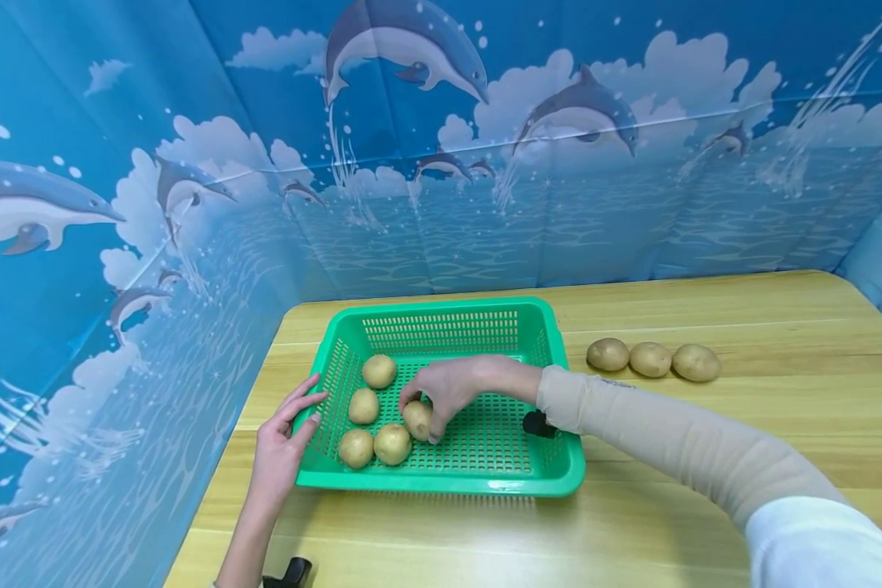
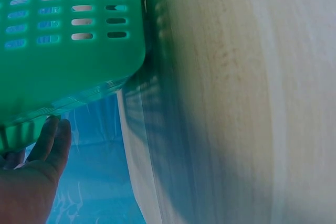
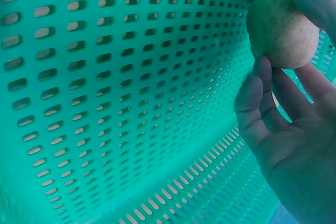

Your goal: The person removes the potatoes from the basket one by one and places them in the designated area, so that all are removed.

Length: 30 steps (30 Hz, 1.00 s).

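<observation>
Pinched: one potato [image 1: 416, 420], between the thumb and curled fingers of the right hand [image 1: 452, 388]. Location: inside the green basket [image 1: 441, 483], left of its middle, low over the slotted bottom; whether it touches there, I cannot tell from where I stand.

Second hand: left hand [image 1: 278, 449], fingers fairly straight and a little apart, laid at the basket's left rim, perhaps to steady it. No potato in it.

Neighbours in the basket, four: a back potato [image 1: 379, 371]; a middle potato [image 1: 363, 406]; a corner potato [image 1: 356, 448]; a front potato [image 1: 393, 444], the last just beside the pinched one.

Outside stock: three table potatoes [image 1: 650, 359], in a row on the wooden table [image 1: 779, 327], right of the basket, beyond the sleeved forearm [image 1: 654, 425].

Step in hand, by my judgement: moving potatoes singly, most likely setting this one among the others; a lift could look much the same.

Next move, if setting down: lower fully, spread thumb and fingers, draw back without nudging the front potato. If lifting: firm pinch, straight rise, rim cleared. Either way, a steady basket helps.
</observation>
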Motion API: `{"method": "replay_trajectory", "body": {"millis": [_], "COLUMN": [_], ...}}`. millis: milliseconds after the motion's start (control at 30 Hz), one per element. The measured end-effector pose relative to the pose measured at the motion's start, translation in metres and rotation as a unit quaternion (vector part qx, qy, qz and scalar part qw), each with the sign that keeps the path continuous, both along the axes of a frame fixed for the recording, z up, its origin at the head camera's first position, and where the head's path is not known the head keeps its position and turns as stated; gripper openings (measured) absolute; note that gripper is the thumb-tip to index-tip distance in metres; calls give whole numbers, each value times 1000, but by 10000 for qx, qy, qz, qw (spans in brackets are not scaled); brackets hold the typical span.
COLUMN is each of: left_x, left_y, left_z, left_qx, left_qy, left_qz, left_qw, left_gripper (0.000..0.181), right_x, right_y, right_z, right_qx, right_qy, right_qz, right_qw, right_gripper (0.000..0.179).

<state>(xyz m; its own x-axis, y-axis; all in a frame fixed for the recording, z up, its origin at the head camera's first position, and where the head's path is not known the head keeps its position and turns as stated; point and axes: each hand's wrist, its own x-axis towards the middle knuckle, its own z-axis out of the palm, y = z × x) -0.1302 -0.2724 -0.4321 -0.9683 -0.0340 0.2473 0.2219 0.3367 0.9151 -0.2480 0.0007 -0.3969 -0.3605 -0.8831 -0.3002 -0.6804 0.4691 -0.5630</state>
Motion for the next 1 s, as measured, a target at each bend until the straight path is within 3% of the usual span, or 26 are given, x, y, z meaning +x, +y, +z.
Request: {"method": "replay_trajectory", "body": {"millis": [300,567,1000], "left_x": [0,1,1], "left_y": [0,0,1], "left_z": [1,1,1], "left_qx": [-51,-42,-90], "left_qy": [-31,-21,37], "left_qz": [34,-6,-2], "left_qw": [10000,10000,10000], "left_gripper": [28,28,28], "right_x": [4,8,11], "right_y": [2,8,26], "right_z": [16,30,54], "right_qx": [-466,-933,-1129], "right_qy": [132,-129,114], "right_qz": [-80,-158,-427], "right_qw": [9988,9954,9926], "right_gripper": [48,46,51]}}
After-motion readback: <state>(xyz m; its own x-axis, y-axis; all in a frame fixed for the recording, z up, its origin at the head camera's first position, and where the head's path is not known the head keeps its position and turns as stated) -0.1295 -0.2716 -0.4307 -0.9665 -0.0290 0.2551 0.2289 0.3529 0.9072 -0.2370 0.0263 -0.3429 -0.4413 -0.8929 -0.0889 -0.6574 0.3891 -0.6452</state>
